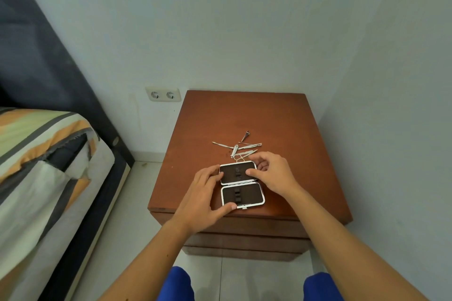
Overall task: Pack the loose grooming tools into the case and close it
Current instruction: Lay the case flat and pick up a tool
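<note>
A small grooming case (242, 194) lies wide open on the wooden nightstand (281, 129), its two dark halves with silver rims and black elastic loops showing nothing in them. My left hand (208, 199) grips its left edge, thumb at the near corner. My right hand (271, 173) rests on the far half's right side, thumb on the lining. Just behind the case lie several loose metal tools (236, 148): a nail clipper, small scissors, tweezers and thin picks.
The nightstand stands in a corner with walls behind and to the right. A bed (49, 166) with striped bedding is on the left, across a strip of tiled floor. A double wall socket (163, 95) sits left of the nightstand.
</note>
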